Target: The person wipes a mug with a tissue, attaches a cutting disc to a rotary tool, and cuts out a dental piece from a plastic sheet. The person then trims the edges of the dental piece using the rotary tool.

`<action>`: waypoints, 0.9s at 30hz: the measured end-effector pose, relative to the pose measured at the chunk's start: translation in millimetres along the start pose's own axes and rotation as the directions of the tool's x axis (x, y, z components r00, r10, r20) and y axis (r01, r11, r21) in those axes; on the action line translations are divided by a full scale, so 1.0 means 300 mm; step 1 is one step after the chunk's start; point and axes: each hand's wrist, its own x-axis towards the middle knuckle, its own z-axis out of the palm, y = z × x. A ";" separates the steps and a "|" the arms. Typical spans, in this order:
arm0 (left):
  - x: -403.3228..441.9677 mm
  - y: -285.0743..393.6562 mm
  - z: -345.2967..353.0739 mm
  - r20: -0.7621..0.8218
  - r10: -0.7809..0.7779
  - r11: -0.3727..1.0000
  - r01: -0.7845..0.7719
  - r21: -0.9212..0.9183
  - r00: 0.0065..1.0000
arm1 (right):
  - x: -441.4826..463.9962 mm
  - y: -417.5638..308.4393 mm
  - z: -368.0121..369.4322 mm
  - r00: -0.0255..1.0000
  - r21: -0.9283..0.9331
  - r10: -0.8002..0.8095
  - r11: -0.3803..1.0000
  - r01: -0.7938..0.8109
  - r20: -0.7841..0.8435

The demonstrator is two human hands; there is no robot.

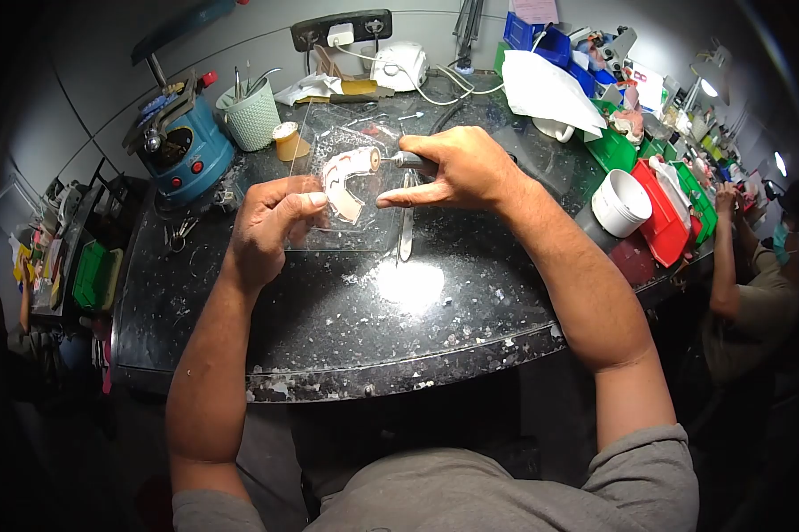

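Note:
My left hand point(280, 217) pinches a U-shaped, pale pink dental arch piece point(344, 211) with dark red lines along it, its thumb near the lower left end. A clear plate point(377, 235) shows around and below the piece; whether it touches my hand I cannot tell. My right hand point(457, 168) is wrapped round a dark rotary handpiece point(410, 160), thumb stretched out to the left. A small round brown bit point(375, 160) on its tip is at the arch's upper right end. Below the right thumb lies a thin metal instrument point(407, 235).
A blue machine point(182, 146) and a cup of tools point(250, 120) stand at back left, beside a small yellow-topped jar point(289, 140). Right are a white tub point(621, 202) and a red bin point(661, 217). A co-worker point(750, 293) sits far right. Debris dots the black bench point(329, 328).

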 end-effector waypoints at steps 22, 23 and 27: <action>0.001 0.001 -0.002 0.001 0.004 1.000 -0.004 0.007 1.000 | 0.001 0.006 0.011 1.000 -0.001 -0.016 1.000 0.016 -0.008; 0.000 0.001 -0.001 -0.002 0.000 1.000 0.000 0.007 1.000 | 0.001 0.007 0.012 1.000 -0.005 -0.020 1.000 0.020 -0.007; -0.001 0.004 0.001 -0.008 -0.007 1.000 0.007 0.004 1.000 | 0.001 0.006 0.015 1.000 0.005 -0.011 1.000 0.011 -0.001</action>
